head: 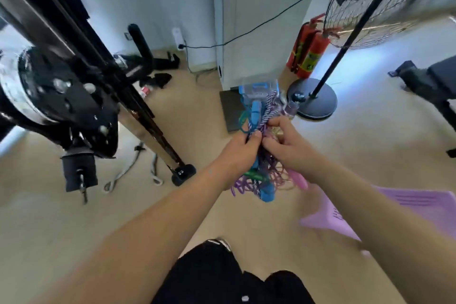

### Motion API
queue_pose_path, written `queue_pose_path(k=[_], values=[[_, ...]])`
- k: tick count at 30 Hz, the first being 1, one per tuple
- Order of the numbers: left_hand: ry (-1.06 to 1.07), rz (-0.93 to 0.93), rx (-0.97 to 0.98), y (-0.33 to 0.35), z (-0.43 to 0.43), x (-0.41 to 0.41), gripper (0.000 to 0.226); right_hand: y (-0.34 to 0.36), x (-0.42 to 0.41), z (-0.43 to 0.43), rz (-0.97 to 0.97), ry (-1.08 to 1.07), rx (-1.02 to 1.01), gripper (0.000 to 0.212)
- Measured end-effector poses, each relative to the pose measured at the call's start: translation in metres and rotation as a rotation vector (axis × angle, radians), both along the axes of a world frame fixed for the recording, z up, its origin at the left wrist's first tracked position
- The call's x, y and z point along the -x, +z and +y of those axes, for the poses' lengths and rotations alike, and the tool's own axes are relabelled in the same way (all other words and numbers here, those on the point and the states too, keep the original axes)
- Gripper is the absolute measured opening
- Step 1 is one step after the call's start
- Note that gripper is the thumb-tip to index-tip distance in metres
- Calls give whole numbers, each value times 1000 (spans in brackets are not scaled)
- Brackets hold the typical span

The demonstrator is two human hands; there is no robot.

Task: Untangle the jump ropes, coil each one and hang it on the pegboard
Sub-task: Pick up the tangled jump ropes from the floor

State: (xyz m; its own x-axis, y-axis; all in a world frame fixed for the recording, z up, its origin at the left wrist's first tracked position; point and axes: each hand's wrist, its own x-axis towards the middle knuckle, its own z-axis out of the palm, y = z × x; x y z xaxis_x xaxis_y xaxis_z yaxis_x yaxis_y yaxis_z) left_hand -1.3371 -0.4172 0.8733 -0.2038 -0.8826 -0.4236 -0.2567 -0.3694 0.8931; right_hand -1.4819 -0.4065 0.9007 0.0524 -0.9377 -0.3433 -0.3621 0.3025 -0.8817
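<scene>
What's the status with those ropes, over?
Left hand and right hand both grip the tangled jump ropes. All knotted, none coiled. Nothing blocking the hands.

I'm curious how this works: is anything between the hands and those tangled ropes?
Nothing visible: the left hand and right hand both grip the tangled jump ropes directly. The pegboard is out of view.

Nothing can be read; the yellow label (311, 59) on the fire extinguisher (319, 44) is too blurred.
</scene>
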Motion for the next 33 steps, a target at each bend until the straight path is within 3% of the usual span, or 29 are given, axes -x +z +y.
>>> queue_pose_path(k=[6, 10, 13, 20, 24, 28, 33], values=[[119, -74, -4, -5, -65, 23, 24, -8, 27, -88, -25, 144, -86, 28], [332, -91, -31, -23, -104, 42, 42, -19, 39, -154, -57, 302, -119, 37], [415, -78, -61, -28, -122, 50, 34, -24, 43, -187, -89, 370, -186, 42], [538, -118, -113, -61, -157, 56, 32, -55, 43, -247, 52, 585, -251, 41], [600, -194, -181, -99, -191, 58, 33, -101, 36, -287, 55, 618, -322, 41], [703, -220, -300, -159, -231, 66, 50, -168, 30, -337, 81, 732, -386, 41], [873, -161, -386, -259, -265, 73, 32, -288, 26, -389, 132, 899, -453, 42]])
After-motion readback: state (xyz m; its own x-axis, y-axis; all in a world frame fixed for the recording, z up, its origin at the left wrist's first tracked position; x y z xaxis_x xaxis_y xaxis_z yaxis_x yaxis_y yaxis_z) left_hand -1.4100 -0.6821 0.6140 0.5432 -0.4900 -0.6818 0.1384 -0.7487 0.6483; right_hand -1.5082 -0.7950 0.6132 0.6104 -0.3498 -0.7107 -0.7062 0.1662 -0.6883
